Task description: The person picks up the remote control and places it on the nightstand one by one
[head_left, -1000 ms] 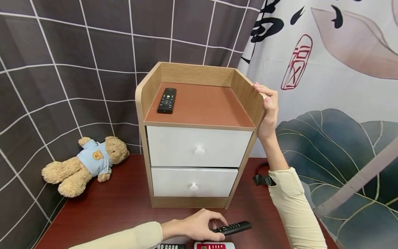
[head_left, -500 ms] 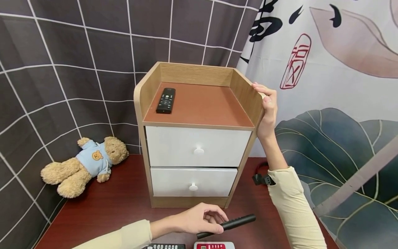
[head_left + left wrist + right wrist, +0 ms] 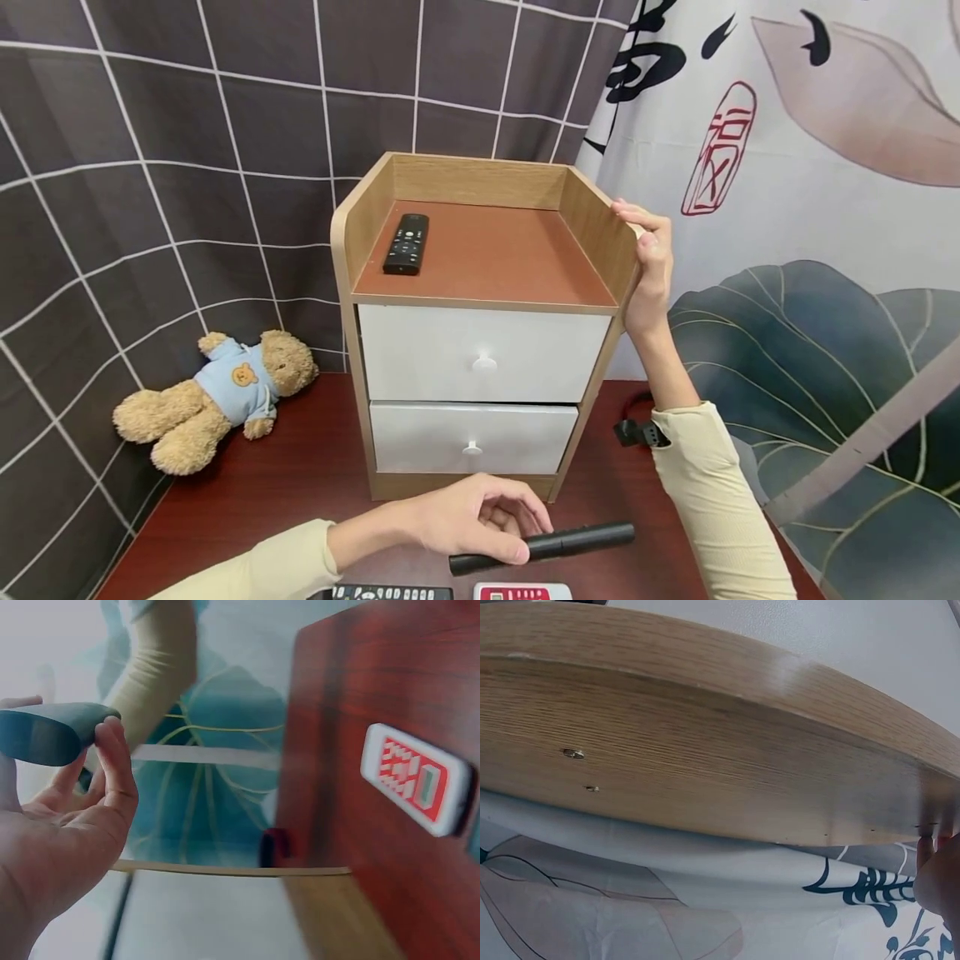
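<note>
My left hand [image 3: 483, 521] pinches a black remote control [image 3: 585, 540] between thumb and fingers, close over the table in front of the cabinet. Its button side is turned away, and the left wrist view shows the smooth end of the held remote [image 3: 52, 735]. My right hand [image 3: 651, 271] rests against the outside of the cabinet's right side panel [image 3: 598, 237], fingertips at its upper edge. Only part of that right hand [image 3: 939, 877] shows in the right wrist view, at the panel's outer face. Another black remote [image 3: 407, 244] lies on the cabinet's brown top [image 3: 487, 254].
Two white drawers [image 3: 480, 354] front the cabinet. At the near edge of the table [image 3: 300, 492] lie a dark button-covered device [image 3: 393, 592] and a white device with a red face [image 3: 522, 592]. A teddy bear [image 3: 236, 387] in blue lies left, by the grid-patterned curtain [image 3: 172, 208].
The held remote has turned from showing its buttons to showing its plain side, coming slightly nearer to me. My left hand has moved a little with it. The right hand stays on the panel.
</note>
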A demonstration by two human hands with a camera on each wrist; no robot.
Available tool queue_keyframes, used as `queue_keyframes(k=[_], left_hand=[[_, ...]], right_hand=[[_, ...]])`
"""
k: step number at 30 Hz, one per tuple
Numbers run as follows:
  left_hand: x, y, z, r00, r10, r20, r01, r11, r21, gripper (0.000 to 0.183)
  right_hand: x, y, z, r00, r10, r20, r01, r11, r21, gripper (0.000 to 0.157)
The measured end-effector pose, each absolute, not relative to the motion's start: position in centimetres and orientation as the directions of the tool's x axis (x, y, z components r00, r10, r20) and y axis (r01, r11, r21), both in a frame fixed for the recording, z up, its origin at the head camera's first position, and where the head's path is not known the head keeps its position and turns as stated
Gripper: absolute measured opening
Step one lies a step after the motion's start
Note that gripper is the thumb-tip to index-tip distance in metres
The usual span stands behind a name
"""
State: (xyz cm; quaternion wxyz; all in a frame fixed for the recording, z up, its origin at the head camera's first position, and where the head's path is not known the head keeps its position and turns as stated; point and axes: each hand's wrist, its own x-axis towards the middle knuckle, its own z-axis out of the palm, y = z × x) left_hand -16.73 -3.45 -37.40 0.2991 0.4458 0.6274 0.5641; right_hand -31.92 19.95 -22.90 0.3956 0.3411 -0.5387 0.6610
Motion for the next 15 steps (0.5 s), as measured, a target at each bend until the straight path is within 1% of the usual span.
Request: queue_keyframes(k=[4,6,8,11,13,15], left_hand=[[-16.7,-4.0,-34.8,-0.436,0.881,0.187,0.287,-0.061,0.956,0.03],[-16.7,-4.4,-33.1,-0.462,0.864,0.202,0.333,-0.042,0.942,0.03],[-16.6,-4.8,-31.2,-0.507,0.839,0.2,0.394,0.02,0.919,0.03],[-16.2,-5.0,-28.5,-0.589,0.778,0.22,0.509,0.145,0.848,0.03],[-15.8,-5.0,-26.8,-0.63,0.73,0.266,0.586,0.221,0.779,0.03],[-15.2,-4.9,-25.3,-0.647,0.685,0.335,0.657,0.278,0.701,0.032]], right_hand=[[-32.1,19.9,-22.7,-0.449,0.153,0.88,-0.893,-0.109,-0.437,0.035],[-32.2,19.8,-22.5,-0.448,0.146,0.882,-0.893,-0.107,-0.436,0.035],[-32.2,19.8,-22.5,-0.449,0.141,0.882,-0.893,-0.104,-0.438,0.035],[-32.1,19.9,-22.6,-0.456,0.139,0.879,-0.889,-0.106,-0.445,0.034],[-31.9,20.0,-22.8,-0.456,0.14,0.879,-0.889,-0.104,-0.445,0.034],[-31.8,20.1,-22.9,-0.453,0.143,0.88,-0.891,-0.105,-0.442,0.033]])
